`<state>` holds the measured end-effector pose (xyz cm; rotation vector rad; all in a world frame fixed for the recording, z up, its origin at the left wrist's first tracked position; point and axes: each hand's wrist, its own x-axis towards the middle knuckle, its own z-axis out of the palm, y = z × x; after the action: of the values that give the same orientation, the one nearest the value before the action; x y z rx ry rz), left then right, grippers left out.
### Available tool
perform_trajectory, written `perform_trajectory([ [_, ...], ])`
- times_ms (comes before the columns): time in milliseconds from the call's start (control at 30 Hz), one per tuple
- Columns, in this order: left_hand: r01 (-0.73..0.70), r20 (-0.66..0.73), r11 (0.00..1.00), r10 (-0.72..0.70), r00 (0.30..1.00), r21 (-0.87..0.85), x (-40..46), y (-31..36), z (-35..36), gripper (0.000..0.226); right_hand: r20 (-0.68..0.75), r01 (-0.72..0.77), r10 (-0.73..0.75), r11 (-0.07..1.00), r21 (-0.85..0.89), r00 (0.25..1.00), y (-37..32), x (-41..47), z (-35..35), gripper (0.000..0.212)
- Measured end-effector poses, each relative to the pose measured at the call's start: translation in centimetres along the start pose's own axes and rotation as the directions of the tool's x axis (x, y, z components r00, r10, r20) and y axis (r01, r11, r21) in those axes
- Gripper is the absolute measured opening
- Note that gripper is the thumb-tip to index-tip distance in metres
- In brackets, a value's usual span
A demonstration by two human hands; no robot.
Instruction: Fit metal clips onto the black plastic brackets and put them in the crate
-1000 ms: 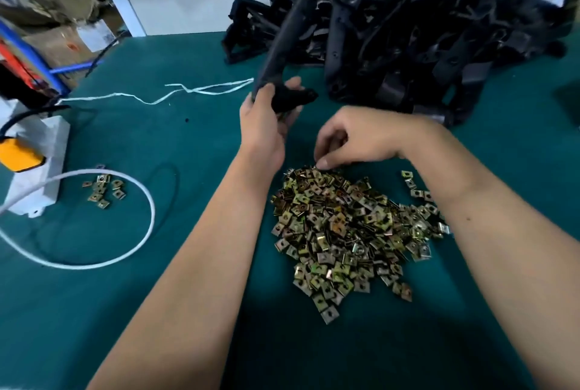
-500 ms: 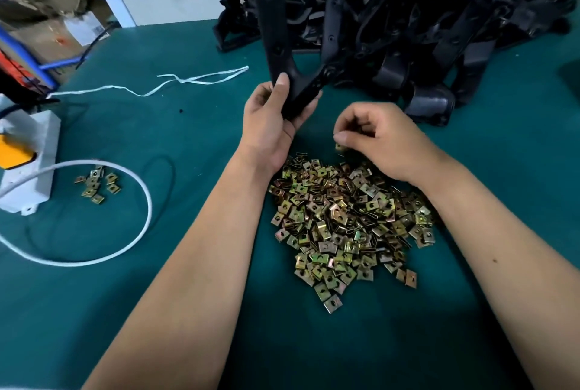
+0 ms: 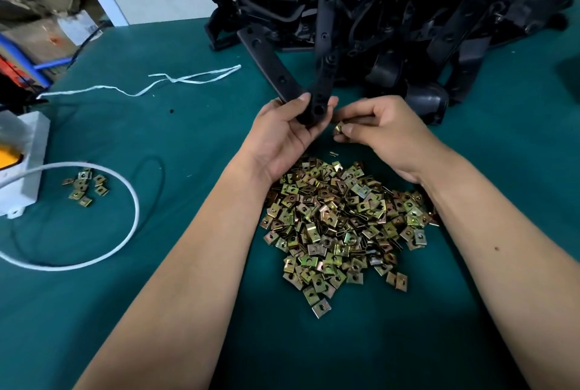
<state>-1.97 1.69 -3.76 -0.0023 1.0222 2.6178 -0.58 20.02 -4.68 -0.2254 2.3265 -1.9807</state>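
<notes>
Brackets and clips were the whole business on the green table (image 3: 502, 169), and the view ran as follows from left to right. At the far left sat a white power strip (image 3: 22, 166) with its white cable (image 3: 125, 232) looped round a few stray clips (image 3: 84, 184), and a white string (image 3: 175, 81) lay beyond them; none of these had shifted over the last second. Nearer the middle, the left hand (image 3: 279, 138) gripped one black bracket (image 3: 320, 81) by its lower end, fingers and thumb curled round it. A second before, that bracket had been leaning away towards the heap; by this moment it had been swung round and drawn closer, its two arms splayed upward and its bottom end turned towards the other hand. Below lay the big pile of clips (image 3: 342, 223), which the right hand (image 3: 383, 132) had left: a second earlier its fingers were down in the pile, and now it was raised beside the bracket, pinching a single clip (image 3: 338, 129) between thumb and fingertip, close to the bracket's end but not yet on it. Judging by that, picking was done and fitting was about to start. Behind, to the right, the heap of brackets (image 3: 423, 12) waited. No crate was in view.
</notes>
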Motion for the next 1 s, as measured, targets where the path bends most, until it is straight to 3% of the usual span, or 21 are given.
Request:
perform_trajectory([
  [233,-0.036,0.03,0.999,0.036,0.999,0.008,-0.1,0.0,0.0,0.027,-0.027,0.046,-0.045,0.998,0.035,0.999,0.07,-0.27,0.53,0.021],
  [433,-0.079,0.01,0.996,0.078,0.997,0.05,0.06,0.04,-0.21,0.033,-0.149,0.102,-0.065,0.963,0.251,0.987,0.02,-0.57,0.28,0.023],
  [633,-0.05,0.073,0.996,0.045,0.996,0.072,0.24,-0.06,-0.47,0.027,-0.207,0.137,-0.097,0.972,0.192,0.974,-0.11,-0.67,0.02,0.014],
  [1000,-0.049,0.123,0.981,0.026,0.992,0.186,0.53,-0.31,-0.46,0.04,-0.204,0.128,-0.054,0.922,0.366,0.977,0.1,-0.6,-0.45,0.026],
])
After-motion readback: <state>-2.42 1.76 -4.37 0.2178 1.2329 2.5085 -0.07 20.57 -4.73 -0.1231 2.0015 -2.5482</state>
